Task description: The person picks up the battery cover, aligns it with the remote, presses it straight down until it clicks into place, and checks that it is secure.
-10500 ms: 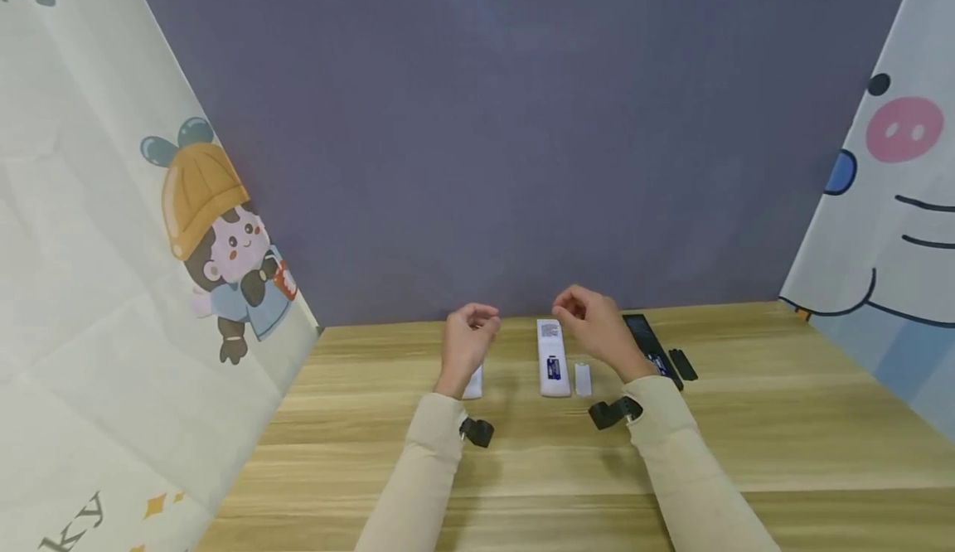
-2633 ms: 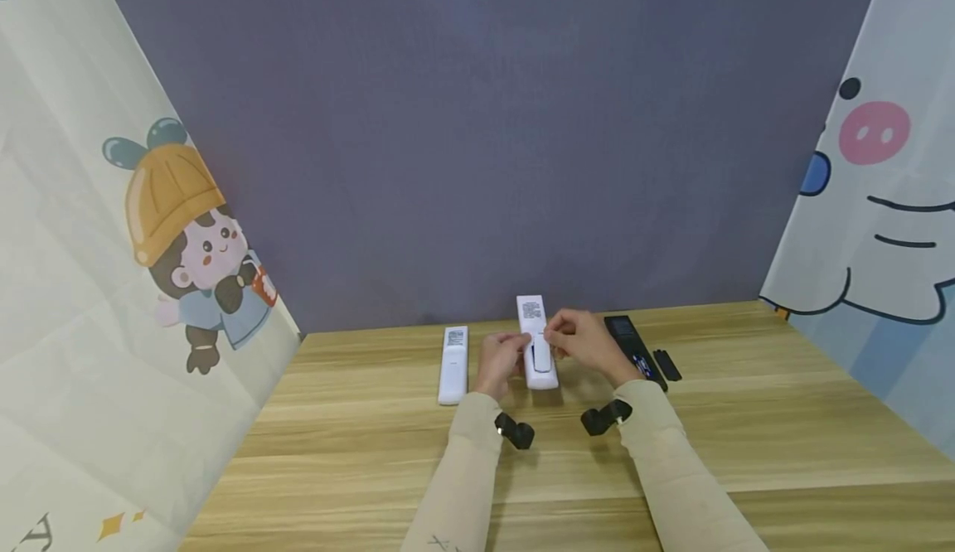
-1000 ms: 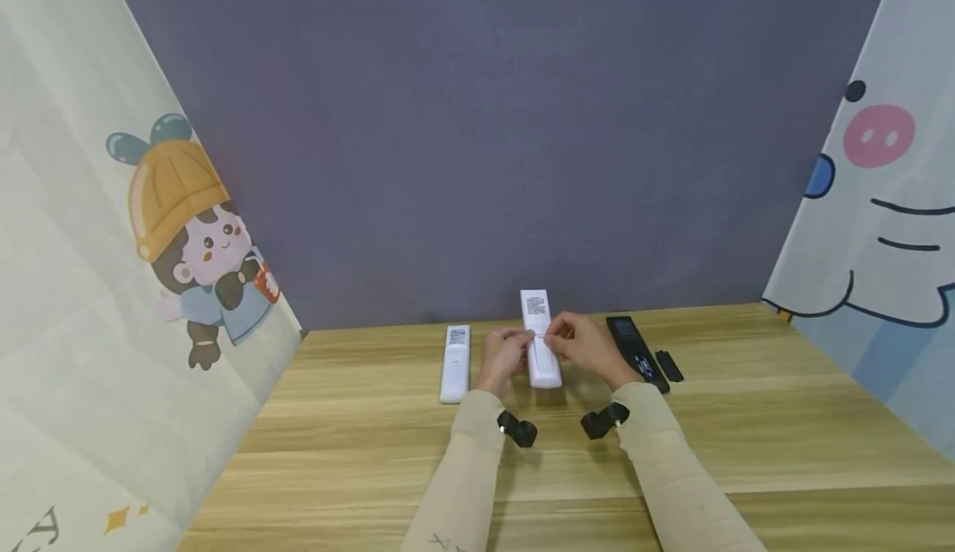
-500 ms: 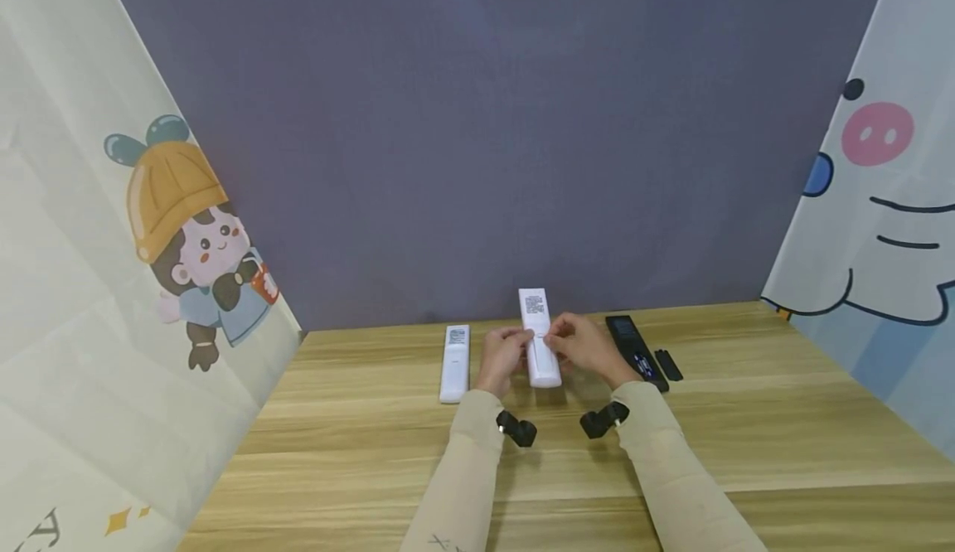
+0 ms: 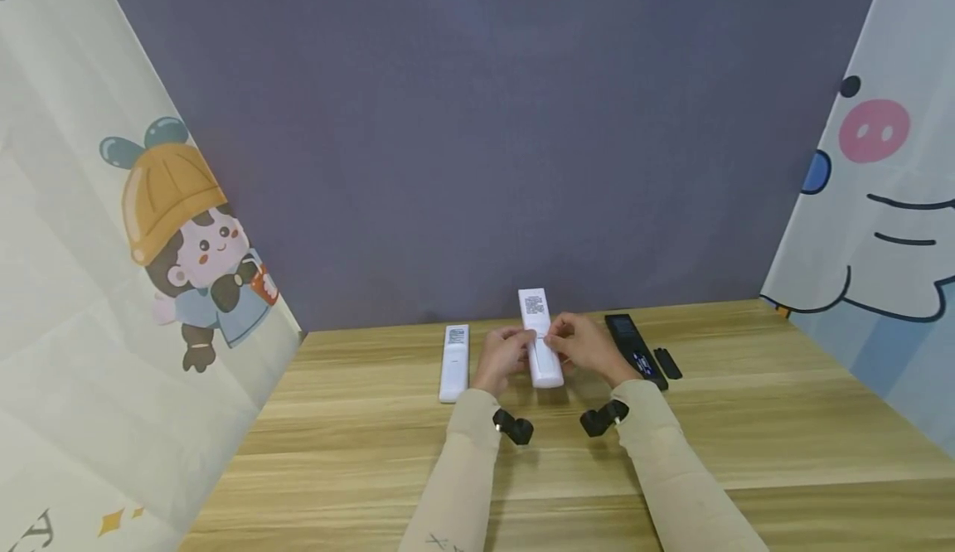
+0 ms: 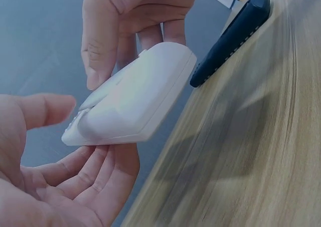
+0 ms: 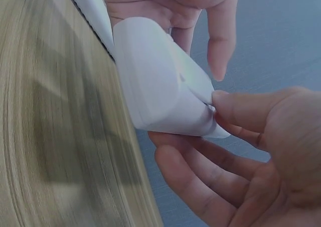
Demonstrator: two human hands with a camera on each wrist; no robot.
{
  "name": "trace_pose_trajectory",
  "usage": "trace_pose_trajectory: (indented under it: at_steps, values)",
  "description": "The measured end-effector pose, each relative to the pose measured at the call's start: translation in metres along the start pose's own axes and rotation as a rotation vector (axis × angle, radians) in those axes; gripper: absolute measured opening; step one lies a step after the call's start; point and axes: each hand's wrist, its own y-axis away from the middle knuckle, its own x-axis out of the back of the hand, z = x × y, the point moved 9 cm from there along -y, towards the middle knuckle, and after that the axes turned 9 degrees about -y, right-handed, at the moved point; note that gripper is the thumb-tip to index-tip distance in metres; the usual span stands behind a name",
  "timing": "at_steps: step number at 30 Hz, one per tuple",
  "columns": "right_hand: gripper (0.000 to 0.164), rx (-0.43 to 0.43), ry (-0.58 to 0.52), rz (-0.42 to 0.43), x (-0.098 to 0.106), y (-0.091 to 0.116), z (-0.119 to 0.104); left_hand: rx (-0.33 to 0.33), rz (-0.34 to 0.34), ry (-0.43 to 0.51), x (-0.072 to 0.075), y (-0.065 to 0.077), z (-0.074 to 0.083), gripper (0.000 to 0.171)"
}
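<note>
A white remote control (image 5: 545, 367) is held back side up, tilted above the table, between both hands. Its battery cover (image 7: 193, 71) lies over the compartment, and a narrow gap shows at its edge near the right thumb. My left hand (image 5: 504, 359) holds the remote from the left, fingers curled under it; in the left wrist view that thumb stands just off the surface. My right hand (image 5: 585, 346) grips from the other side, thumb tip at the cover's end and fingers beneath. The batteries are hidden.
A second white remote (image 5: 454, 365) lies back up to the left, its cover on. To the right lies a black remote (image 5: 634, 351) with batteries showing in its compartment, its black cover (image 5: 667, 363) beside it. A dark panel (image 5: 477, 138) rises behind the wooden table (image 5: 358, 452).
The remote, earlier on the table with its battery exposed and its cover beside it, was lifted. The cover went from tilted over the compartment to lying nearly flat. Little moved in the last second.
</note>
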Motion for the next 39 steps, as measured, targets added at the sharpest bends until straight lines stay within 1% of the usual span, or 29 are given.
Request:
trace_pose_trajectory:
  at_steps: [9, 16, 26, 33, 39]
  values:
    - [0.007, 0.014, -0.001, 0.005, 0.0015, 0.0010, -0.0021, -0.020, -0.037, 0.002, -0.0020, -0.0020, 0.0006, 0.039]
    - [0.008, 0.018, 0.000, 0.007, 0.0016, 0.0011, -0.0026, -0.019, -0.042, 0.003, -0.0025, -0.0027, 0.0002, 0.041]
    - [0.010, -0.002, 0.004, 0.021, -0.0004, 0.0003, 0.0019, -0.014, -0.039, -0.005, -0.0019, -0.0039, -0.0032, 0.043]
    - [0.010, -0.012, -0.005, 0.026, -0.0009, 0.0000, 0.0026, -0.025, -0.035, 0.012, -0.0019, -0.0018, -0.0004, 0.041]
    - [0.009, -0.024, 0.010, 0.029, -0.0015, 0.0002, 0.0029, -0.026, -0.043, 0.013, -0.0019, -0.0003, 0.0001, 0.041]
